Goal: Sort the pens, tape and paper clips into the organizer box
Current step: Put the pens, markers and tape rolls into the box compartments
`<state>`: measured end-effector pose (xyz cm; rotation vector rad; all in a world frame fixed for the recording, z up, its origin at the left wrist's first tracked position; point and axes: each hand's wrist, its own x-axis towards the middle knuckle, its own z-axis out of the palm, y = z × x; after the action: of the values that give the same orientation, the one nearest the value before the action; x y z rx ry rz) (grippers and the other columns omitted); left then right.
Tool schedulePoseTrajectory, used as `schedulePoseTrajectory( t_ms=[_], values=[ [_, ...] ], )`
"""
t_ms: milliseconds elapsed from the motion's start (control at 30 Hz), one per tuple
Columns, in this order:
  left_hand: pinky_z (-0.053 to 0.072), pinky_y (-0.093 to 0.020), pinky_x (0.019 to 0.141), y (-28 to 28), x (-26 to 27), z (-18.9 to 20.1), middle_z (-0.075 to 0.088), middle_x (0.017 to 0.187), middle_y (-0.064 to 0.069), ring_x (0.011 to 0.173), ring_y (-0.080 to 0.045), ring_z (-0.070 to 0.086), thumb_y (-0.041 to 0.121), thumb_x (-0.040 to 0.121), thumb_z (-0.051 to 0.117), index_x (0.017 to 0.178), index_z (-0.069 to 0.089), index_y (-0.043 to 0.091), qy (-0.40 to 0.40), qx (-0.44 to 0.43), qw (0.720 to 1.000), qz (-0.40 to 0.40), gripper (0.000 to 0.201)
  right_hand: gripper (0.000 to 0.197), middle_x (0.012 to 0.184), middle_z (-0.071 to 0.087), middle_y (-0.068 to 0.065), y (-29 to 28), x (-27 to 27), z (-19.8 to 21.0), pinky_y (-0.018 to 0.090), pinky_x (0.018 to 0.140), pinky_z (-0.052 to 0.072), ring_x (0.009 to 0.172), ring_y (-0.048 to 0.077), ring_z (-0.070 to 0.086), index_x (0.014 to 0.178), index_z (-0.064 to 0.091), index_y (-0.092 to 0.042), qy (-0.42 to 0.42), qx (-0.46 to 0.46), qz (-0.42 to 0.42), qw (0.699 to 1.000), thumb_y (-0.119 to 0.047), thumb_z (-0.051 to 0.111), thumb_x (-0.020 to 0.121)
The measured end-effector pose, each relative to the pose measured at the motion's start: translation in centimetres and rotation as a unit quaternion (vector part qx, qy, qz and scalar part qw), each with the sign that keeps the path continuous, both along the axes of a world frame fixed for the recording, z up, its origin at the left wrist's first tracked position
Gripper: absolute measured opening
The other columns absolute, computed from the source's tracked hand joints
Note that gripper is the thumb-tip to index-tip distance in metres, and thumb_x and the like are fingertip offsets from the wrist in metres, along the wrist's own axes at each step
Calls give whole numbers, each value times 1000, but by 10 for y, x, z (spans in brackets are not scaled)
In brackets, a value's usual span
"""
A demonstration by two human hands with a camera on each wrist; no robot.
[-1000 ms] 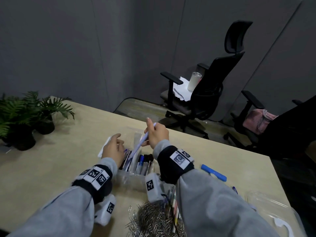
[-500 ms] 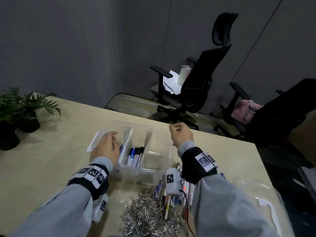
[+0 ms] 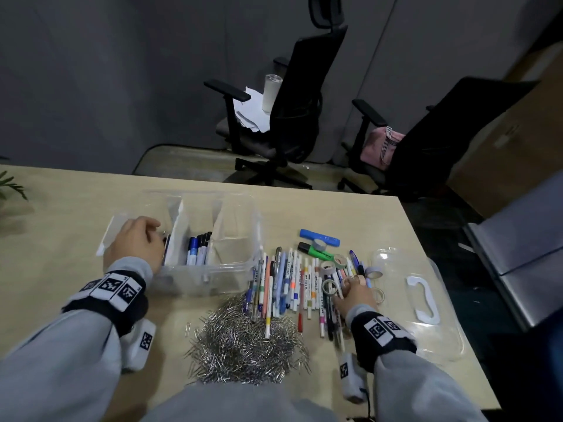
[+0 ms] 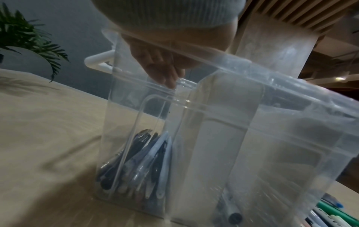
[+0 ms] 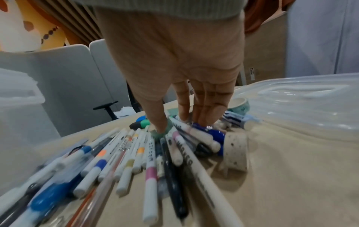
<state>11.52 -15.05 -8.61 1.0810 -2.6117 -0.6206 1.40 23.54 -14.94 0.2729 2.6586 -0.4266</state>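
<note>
The clear organizer box (image 3: 231, 269) stands on the table with blue and black markers (image 3: 198, 248) in its middle compartment. More pens (image 4: 143, 161) lie in its left compartment. My left hand (image 3: 149, 233) grips the box's left rim, fingers (image 4: 165, 73) curled down over the edge. My right hand (image 3: 347, 287) rests with straight fingers (image 5: 194, 113) on the loose pens (image 3: 292, 281) to the right of the box, and it holds nothing. Tape rolls (image 3: 330, 286) lie among those pens. A heap of paper clips (image 3: 243, 345) sits in front of the box.
The box's clear lid (image 3: 426, 324) lies flat at the table's right edge. A blue bar (image 3: 320, 237) and a green highlighter (image 3: 316, 252) lie behind the pens. Two office chairs (image 3: 292, 117) stand beyond the table. A plant (image 4: 23, 35) is at the far left.
My right hand dropped the purple pen into the box, then swung right and down onto the loose pens. The left hand stayed on the box. The head view turned right.
</note>
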Motion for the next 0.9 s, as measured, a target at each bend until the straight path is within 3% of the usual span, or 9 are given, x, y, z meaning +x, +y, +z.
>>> schedulePoseTrajectory(
  t_ms=[167, 300, 500, 667, 900],
  values=[
    [42, -37, 83, -1, 1, -2, 58, 118, -4, 99, -33, 56, 17, 88, 38, 100, 60, 24, -9, 2, 1000, 3, 25, 87, 147, 29, 15, -13, 11, -13, 41, 108, 39, 132, 31, 39, 142, 26, -11, 13, 18, -11, 1000, -46, 72, 76],
    [42, -36, 80, 1, 0, 0, 60, 115, -4, 96, -33, 56, 17, 88, 38, 97, 61, 24, -8, 3, 1000, 5, 25, 103, 152, 21, 17, -23, 16, -18, 38, 111, 33, 139, 30, 28, 147, 14, -4, 22, 92, 29, 995, -60, 65, 77],
    [43, -34, 77, 1, 2, 2, 62, 112, -5, 91, -32, 56, 16, 88, 39, 94, 61, 24, 0, 8, 1000, 3, 25, 84, 144, 33, 11, -40, 17, -20, 37, 103, 40, 133, 26, 36, 140, 24, -6, 8, 141, 34, 989, -51, 64, 80],
    [39, -32, 74, 2, 1, 3, 62, 112, -5, 91, -31, 56, 15, 89, 39, 95, 61, 23, 1, 6, 1000, 4, 25, 100, 148, 29, 14, -47, 12, -24, 43, 104, 37, 134, 28, 34, 144, 16, -5, -14, 137, -9, 990, -57, 67, 76],
    [42, -32, 74, 1, 1, 2, 62, 112, -3, 90, -31, 56, 15, 89, 38, 94, 61, 25, 0, 10, 1000, 3, 25, 97, 149, 26, 17, -55, 9, -29, 39, 112, 29, 137, 32, 29, 143, 17, -1, -35, 142, -26, 989, -58, 62, 79]
  ],
)
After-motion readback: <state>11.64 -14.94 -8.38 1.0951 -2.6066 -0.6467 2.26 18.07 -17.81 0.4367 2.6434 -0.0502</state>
